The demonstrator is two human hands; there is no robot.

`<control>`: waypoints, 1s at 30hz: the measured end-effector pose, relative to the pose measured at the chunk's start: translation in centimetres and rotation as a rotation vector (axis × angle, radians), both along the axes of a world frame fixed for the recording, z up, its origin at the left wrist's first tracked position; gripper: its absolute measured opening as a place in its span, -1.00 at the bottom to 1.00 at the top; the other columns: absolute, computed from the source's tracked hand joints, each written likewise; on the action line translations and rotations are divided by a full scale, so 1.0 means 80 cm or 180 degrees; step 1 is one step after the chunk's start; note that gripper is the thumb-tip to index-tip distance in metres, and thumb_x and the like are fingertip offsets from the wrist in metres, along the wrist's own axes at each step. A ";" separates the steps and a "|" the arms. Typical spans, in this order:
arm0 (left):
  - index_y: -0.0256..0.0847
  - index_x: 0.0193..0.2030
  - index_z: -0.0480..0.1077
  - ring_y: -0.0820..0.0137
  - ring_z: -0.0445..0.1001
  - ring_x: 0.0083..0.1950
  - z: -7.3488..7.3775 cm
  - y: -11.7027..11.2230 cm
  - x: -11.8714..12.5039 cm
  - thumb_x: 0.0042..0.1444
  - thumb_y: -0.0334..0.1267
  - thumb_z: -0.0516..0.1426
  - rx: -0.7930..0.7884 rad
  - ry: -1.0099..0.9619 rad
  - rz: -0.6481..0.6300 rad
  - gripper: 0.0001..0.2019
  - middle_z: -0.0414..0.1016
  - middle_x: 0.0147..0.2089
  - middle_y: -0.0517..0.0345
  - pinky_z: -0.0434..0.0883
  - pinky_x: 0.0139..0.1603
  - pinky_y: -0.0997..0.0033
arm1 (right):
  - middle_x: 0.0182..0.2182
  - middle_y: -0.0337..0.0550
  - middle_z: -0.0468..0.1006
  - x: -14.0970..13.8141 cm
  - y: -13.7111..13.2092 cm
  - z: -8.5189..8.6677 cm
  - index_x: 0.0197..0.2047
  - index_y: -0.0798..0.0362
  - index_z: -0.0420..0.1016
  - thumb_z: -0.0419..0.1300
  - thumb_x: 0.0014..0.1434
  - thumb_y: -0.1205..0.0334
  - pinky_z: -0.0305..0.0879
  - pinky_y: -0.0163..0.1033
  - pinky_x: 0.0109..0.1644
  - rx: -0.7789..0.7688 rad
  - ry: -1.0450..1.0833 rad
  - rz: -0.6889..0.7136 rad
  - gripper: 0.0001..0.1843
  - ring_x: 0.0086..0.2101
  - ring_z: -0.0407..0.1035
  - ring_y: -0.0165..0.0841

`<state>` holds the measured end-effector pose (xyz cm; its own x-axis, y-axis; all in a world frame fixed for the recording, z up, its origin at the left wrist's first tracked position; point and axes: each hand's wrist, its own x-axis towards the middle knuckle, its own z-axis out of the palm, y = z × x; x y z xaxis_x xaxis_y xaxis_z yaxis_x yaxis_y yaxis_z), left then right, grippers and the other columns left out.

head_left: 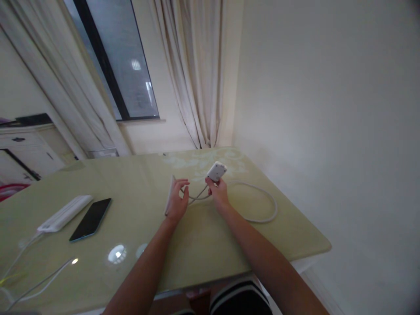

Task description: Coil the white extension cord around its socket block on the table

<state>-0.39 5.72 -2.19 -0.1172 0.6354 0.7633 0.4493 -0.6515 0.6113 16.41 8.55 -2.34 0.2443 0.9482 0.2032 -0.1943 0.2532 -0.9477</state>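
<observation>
My right hand is closed around the lower end of a small white block with dark spots on its face, tilted above the table. A pale grey cable loops over the tabletop to the right and crosses itself between my hands. To the left, my left hand has its fingers and thumb apart, the cable showing in the gap between them. Against the outer side of that hand stands a thin white slab, seen edge-on; whether the hand grips it I cannot tell.
On the left of the greenish table lie a long white power strip and a dark phone. Thin cables run along the near left. A wall borders the right; curtains hang behind.
</observation>
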 end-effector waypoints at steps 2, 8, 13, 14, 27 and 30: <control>-0.15 -0.17 0.49 0.27 0.45 0.05 0.007 0.003 -0.003 0.18 -0.31 0.21 -0.0032 -0.0652 0.0153 -0.91 0.51 -0.05 0.02 0.40 0.05 0.28 | -0.41 -0.20 0.58 0.005 0.005 -0.001 -0.23 0.09 0.46 0.40 -0.02 -0.15 0.24 -0.36 -0.56 0.0000 0.0391 -0.0222 -0.49 -0.62 0.31 -0.50; -0.16 -0.34 0.40 0.50 0.42 -0.30 0.028 0.007 -0.028 -0.07 -0.40 0.31 -0.0752 -0.3795 -0.1164 -0.81 0.46 -0.31 0.28 0.44 -0.07 0.34 | -0.37 -0.18 0.61 0.022 0.025 -0.003 -0.23 0.07 0.44 0.46 -0.08 -0.18 0.48 -0.35 -0.37 -0.0095 0.1422 -0.0705 -0.44 -0.47 0.52 -0.43; -0.21 -0.46 0.30 0.55 0.32 -0.49 0.040 -0.005 -0.041 0.13 -0.21 0.24 -0.1354 -0.4482 -0.2253 -0.76 0.30 -0.52 0.31 0.43 -0.28 0.47 | -0.41 -0.32 0.57 0.031 0.036 -0.005 -0.27 0.06 0.44 0.58 -0.23 0.09 0.49 -0.40 -0.34 0.0005 0.1842 -0.0637 -0.47 -0.43 0.51 -0.47; -0.21 -0.45 0.31 0.56 0.32 -0.50 0.041 -0.006 -0.040 0.16 -0.21 0.24 -0.1393 -0.4419 -0.2344 -0.76 0.29 -0.52 0.31 0.39 -0.35 0.52 | -0.42 -0.35 0.56 0.032 0.037 -0.006 -0.28 0.06 0.44 0.59 -0.27 0.15 0.47 -0.42 -0.36 0.0002 0.1928 -0.0624 -0.47 -0.45 0.49 -0.49; 0.00 0.29 0.38 0.13 0.28 0.36 0.017 -0.016 -0.011 0.11 -0.03 0.28 -0.2303 -0.0159 -0.2419 -0.42 0.30 0.37 0.00 0.23 0.36 0.06 | -0.40 -0.22 0.68 0.060 0.037 0.000 -0.26 0.07 0.47 0.41 0.04 0.23 0.33 -0.46 -0.52 -0.0030 0.2261 -0.0247 -0.76 -0.58 0.41 -0.53; -0.09 0.48 0.10 -0.01 0.03 0.51 0.004 -0.018 -0.006 -0.04 0.04 0.36 -0.2218 0.1253 -0.2037 -0.04 0.03 0.52 -0.14 0.07 0.46 -0.09 | -0.40 -0.23 0.68 0.058 0.037 0.003 -0.24 0.04 0.47 0.31 0.20 0.08 0.38 -0.43 -0.48 -0.0226 0.2255 -0.0198 -0.79 -0.52 0.49 -0.47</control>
<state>-0.83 4.29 -1.85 0.5788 0.8078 0.1114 0.3928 -0.3959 0.8300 21.03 11.53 -2.10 0.3488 0.9332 -0.0862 -0.7566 0.2261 -0.6135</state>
